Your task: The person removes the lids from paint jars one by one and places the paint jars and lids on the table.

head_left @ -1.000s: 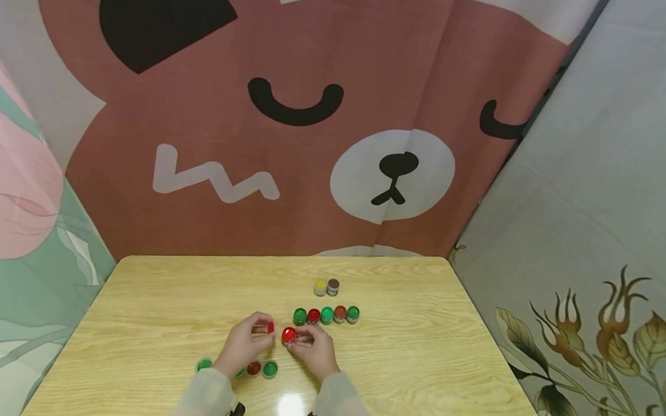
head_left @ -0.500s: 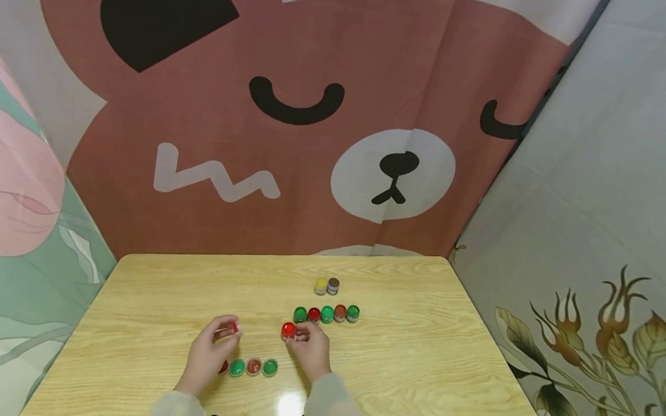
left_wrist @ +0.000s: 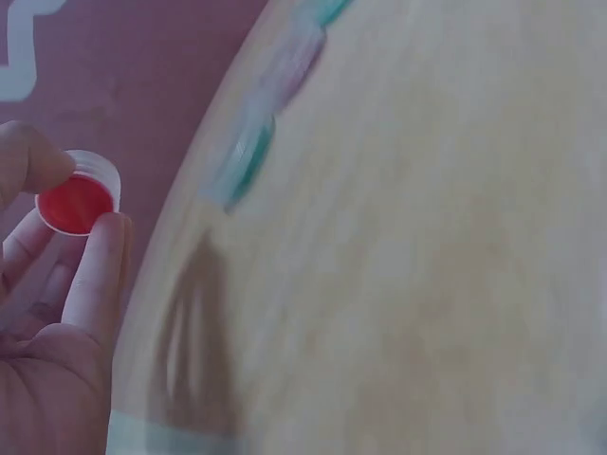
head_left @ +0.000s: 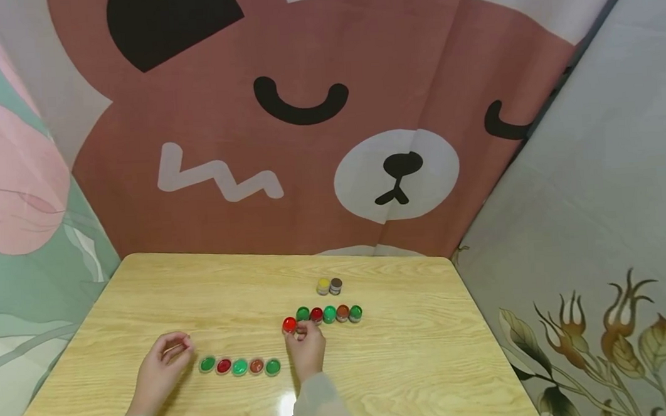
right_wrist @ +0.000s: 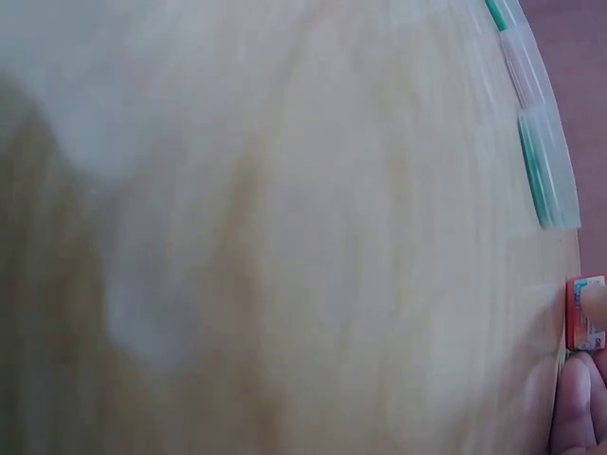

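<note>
The left hand pinches a round cap between thumb and fingertips, just left of the row of five lids; the cap is bright red with a whitish, ridged rim. The right hand, right of that row, pinches a red jar with a printed label. Five more jars, green, red and brown, stand beyond the row, toward its right.

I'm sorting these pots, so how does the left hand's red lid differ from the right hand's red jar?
The red lid is left of the near row; the red jar is by the left end of the middle row. The lid has pale ridges; the jar has side printing. The lid is held on edge; the jar's top faces up. Both show bright red.
</note>
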`<state>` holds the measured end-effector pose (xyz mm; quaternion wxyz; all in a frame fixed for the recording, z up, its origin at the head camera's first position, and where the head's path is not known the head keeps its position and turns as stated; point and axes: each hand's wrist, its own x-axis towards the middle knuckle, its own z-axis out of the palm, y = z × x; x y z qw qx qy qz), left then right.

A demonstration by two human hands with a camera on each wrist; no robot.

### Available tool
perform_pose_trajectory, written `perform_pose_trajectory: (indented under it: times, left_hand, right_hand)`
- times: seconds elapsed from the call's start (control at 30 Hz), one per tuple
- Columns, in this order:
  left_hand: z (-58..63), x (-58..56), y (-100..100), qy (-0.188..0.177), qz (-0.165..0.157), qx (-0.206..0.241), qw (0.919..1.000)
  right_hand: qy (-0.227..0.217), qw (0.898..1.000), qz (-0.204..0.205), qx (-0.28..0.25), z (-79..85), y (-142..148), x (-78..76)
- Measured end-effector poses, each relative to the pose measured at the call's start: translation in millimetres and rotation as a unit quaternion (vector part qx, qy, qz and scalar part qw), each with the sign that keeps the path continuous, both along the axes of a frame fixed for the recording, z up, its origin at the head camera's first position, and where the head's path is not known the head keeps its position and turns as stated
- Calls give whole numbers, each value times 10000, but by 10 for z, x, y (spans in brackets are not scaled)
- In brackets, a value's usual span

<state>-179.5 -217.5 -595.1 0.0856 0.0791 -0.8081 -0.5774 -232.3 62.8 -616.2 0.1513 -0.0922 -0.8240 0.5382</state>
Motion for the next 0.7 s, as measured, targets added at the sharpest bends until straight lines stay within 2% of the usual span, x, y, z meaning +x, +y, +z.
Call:
perform_pose_trajectory:
  times: [0.13, 0.33, 0.5, 0.7]
  left_hand:
    - [-102, 52, -92, -296, -28, -106, 9995]
    - [-116, 89, -148, -951, -216, -382, 9945]
    - [-137, 84, -161, -806, -239, -675, 9942]
    - [-107, 66, -157, -687, -370, -750, 9941]
  right_hand:
    - [71, 9997, -188, 120, -22, -33, -19]
    - [222, 9990, -363, 106, -47, -56, -35]
    - [195, 9987, -456, 119, -67, -83, -48]
    - [91, 9980, -555, 279, -70, -103, -67]
